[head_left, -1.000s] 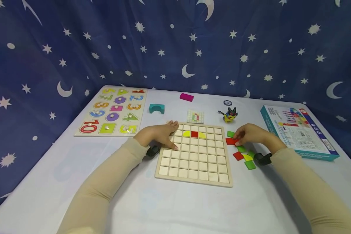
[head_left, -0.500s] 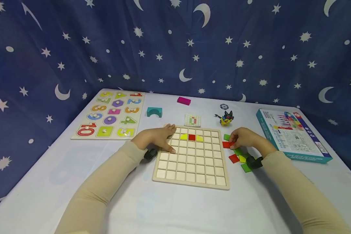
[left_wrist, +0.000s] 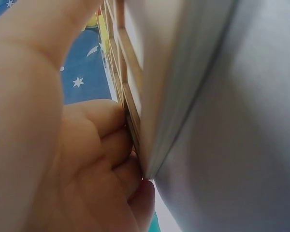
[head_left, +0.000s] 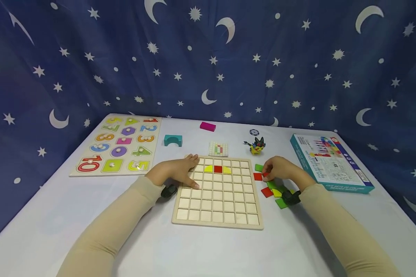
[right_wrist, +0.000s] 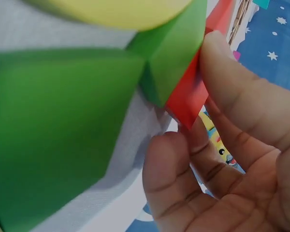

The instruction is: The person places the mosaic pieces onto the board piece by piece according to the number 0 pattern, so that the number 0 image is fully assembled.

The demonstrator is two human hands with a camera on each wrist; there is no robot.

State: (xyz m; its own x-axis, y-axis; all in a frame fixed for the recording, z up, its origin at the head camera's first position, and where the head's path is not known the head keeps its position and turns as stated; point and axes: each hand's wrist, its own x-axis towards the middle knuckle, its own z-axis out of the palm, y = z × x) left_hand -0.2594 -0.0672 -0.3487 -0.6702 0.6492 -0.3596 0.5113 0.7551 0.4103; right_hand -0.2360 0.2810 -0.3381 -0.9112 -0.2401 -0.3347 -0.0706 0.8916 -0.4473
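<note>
A wooden grid board (head_left: 217, 224) lies on the white table, with two yellow quarter-round tiles either side of a red square tile (head_left: 218, 169) in one of its upper rows. My left hand (head_left: 175, 171) rests on the board's upper left edge, fingers spread out. In the left wrist view its fingertips meet the frame. To the right of the board my right hand (head_left: 281, 170) pinches a red tile (right_wrist: 188, 96) between thumb and fingers, above the loose pile. Green tiles (right_wrist: 63, 116) and a yellow one (right_wrist: 125, 9) lie close by in the right wrist view.
A small pattern card (head_left: 218, 149) lies behind the board. Around it are a teal arch block (head_left: 173, 139), a magenta block (head_left: 208, 126), a round chip (head_left: 254, 132) and a toy figure (head_left: 257, 146). A number puzzle (head_left: 119, 146) is left, a game box (head_left: 332, 161) right.
The head view has shifted, so everything sits lower and farther left in it. My left hand stays on the board; my right hand stays at the tile pile, fingers on the red tile.
</note>
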